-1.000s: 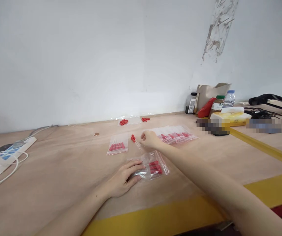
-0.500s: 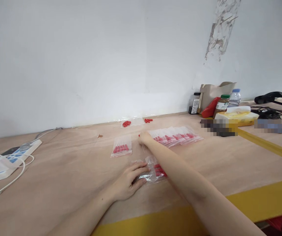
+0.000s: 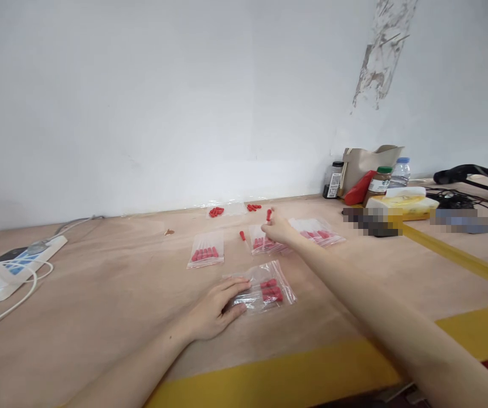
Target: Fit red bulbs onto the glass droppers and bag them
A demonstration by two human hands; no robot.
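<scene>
My left hand (image 3: 216, 309) lies with its fingers stretched over the left part of a clear zip bag (image 3: 254, 303), pressing it on the table. Inside that bag are droppers with red bulbs (image 3: 272, 292). Farther off, my right hand (image 3: 280, 228) is closed around a dropper, whose red bulb (image 3: 269, 215) sticks up above the fingers; its tube is hidden. Beneath and right of this hand lies an overlapping row of filled zip bags (image 3: 322, 233). A loose dropper (image 3: 242, 236) rests just left of the row. Another filled bag (image 3: 206, 249) lies apart, farther left.
Red bulbs (image 3: 216, 212) lie on clear plastic by the wall, with a second small pile (image 3: 254, 208) beside them. A power strip (image 3: 18, 272) with white cables is at left. Jars, a bottle (image 3: 400, 173) and a tissue pack (image 3: 403, 205) stand at right.
My right hand has moved right and slightly away, with a red bulb now showing at its fingers. The loose dropper is uncovered. My left hand stays on the bag.
</scene>
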